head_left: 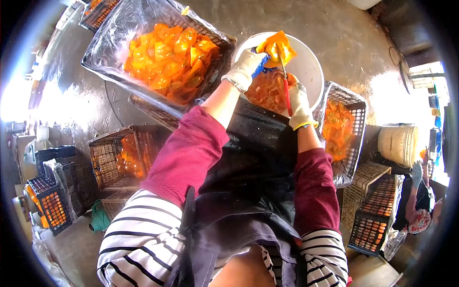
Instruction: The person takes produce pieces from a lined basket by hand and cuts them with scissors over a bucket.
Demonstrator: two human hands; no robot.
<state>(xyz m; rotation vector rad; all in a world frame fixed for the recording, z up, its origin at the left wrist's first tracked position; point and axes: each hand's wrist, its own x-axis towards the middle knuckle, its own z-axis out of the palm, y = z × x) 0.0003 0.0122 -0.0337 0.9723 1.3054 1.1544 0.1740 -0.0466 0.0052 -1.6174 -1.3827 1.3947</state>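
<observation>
Left hand (pixel 246 69): our gloved fingers are closed on an orange piece (pixel 277 50), held at upper centre over the bucket.
Right hand (pixel 300 103): our other glove grips a red-handled tool (pixel 288 95), its tip at the orange piece.
Bucket (pixel 313 71): white, upper centre, beneath both hands, with orange scraps (pixel 263 91) inside that our hands partly hide.
Apron (pixel 258 158): black, across the centre of the frame, blocking our view of the bucket's near edge.
Lined crate (pixel 215 31): upper left, close beside the bucket, heaped with a pile of orange pieces (pixel 172 57); clear plastic (pixel 114 28) spreads over its rim.
Right crate (pixel 357 124): right of centre, hemming in our right arm's side.
Left crate (pixel 103 162): left of centre, tipped towards us, more orange inside.
Floor (pixel 344 33): wet, running past the bucket's far edge to the upper right, our widest room to move.
Right edge: a pale tub (pixel 397 145) and, lower, another person (pixel 420 210).
Count: one bucket, one tool, one held piece, two gloved hands; the piles are too jumbled for us to number.
</observation>
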